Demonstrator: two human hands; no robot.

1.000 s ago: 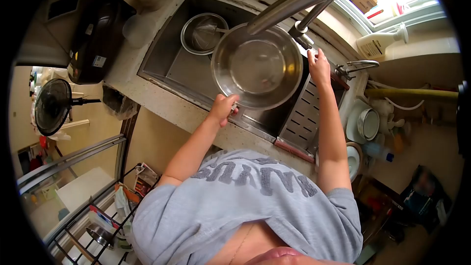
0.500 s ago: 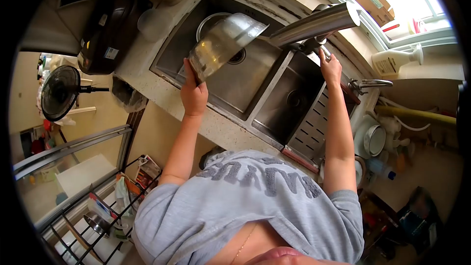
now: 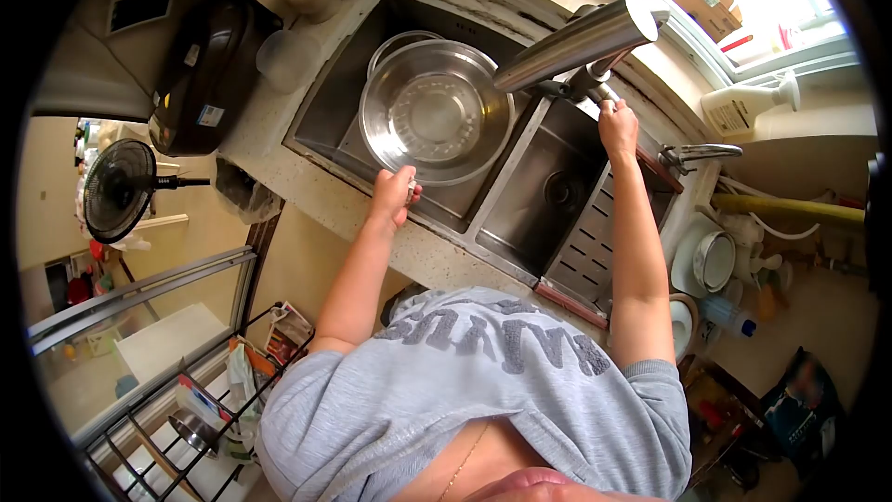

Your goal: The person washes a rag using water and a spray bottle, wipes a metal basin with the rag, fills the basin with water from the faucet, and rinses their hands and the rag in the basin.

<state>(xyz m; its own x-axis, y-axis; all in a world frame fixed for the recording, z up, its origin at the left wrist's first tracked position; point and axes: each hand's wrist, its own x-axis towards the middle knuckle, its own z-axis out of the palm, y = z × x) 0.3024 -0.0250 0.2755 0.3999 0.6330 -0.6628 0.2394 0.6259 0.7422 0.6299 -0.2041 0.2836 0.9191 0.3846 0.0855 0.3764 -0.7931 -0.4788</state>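
A wide, shiny metal bowl (image 3: 437, 116) sits open side up in the large sink basin (image 3: 321, 121). At its near rim, my left hand (image 3: 395, 195) is closed, thumb and curled fingers pinching the edge. Part of a second round rim (image 3: 401, 37) shows behind the bowl. My right hand (image 3: 618, 130) is closed around the small metal handle of the faucet (image 3: 581, 42), whose thick cylindrical body slants over the sink. Its fingers partly hide the handle. No water stream is visible.
A smaller basin (image 3: 525, 214) with a slotted drainboard (image 3: 585, 246) lies to the right. A translucent cup (image 3: 283, 60) and a dark appliance (image 3: 214, 74) stand left. A second tap (image 3: 701, 156), a white bottle (image 3: 748, 107) and stacked bowls (image 3: 714, 260) are right.
The bowl has gone from tilted on its side to open side up and lower in the sink. My left hand moved right and nearer my body with it; my right hand stays on the faucet handle.
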